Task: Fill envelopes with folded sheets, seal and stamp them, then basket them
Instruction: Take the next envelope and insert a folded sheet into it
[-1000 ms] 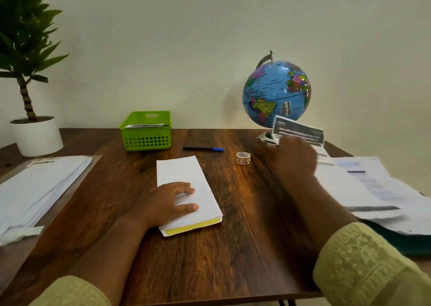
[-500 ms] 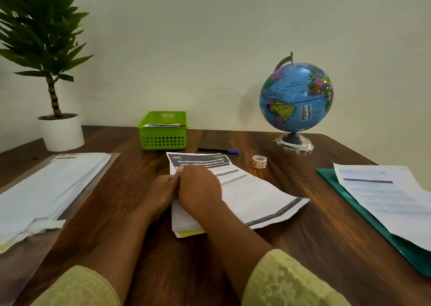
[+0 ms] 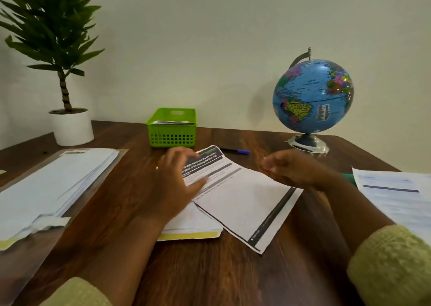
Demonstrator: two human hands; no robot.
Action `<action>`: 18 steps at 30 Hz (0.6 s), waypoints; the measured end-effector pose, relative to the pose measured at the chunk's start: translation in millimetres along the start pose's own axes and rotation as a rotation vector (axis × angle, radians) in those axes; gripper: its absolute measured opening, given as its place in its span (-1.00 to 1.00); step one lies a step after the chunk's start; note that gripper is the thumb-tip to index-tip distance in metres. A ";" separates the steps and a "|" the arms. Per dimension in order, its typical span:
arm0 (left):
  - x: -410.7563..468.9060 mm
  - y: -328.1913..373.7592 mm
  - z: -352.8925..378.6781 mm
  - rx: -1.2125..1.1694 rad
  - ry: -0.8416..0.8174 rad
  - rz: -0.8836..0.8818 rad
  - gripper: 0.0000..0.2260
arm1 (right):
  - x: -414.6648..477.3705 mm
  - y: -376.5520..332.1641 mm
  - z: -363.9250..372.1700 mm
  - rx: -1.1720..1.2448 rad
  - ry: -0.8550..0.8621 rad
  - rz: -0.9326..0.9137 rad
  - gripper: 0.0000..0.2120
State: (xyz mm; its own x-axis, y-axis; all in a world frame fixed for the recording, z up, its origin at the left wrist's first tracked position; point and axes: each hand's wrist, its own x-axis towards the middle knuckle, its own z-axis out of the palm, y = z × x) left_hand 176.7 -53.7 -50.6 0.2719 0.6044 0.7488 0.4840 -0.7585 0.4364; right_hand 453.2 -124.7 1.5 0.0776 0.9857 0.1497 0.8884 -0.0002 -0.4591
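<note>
White sheet (image 3: 245, 203) diagonal, header end far-left

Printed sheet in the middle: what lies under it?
A white envelope with a yellow edge sticks out beneath the printed sheet; its far part is hidden.

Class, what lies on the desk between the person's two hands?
In the head view, a white printed sheet with black bands lies between the left hand and right hand, over a white yellow-edged envelope.
</note>
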 end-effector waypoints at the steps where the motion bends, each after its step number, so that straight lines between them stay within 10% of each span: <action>1: -1.5 7.5 -0.5 -0.033 -0.077 0.080 -0.65 | -2.3 11.1 6.0 -0.019 0.069 0.014 -0.75; 7: -16.8 33.3 5.4 -0.215 -0.905 0.155 -0.43 | -4.3 28.1 27.7 -0.133 -0.084 0.072 -0.73; 18: -18.9 33.4 7.0 0.010 -0.816 0.266 -0.61 | -0.2 10.4 39.3 -0.119 -0.058 0.059 -0.73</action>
State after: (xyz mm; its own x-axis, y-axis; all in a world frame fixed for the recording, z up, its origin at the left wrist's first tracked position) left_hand 193.5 -88.7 -53.7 0.8888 0.3959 0.2308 0.3255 -0.8999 0.2902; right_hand 444.7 -118.3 -37.7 0.1078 0.9915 0.0734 0.9307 -0.0747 -0.3580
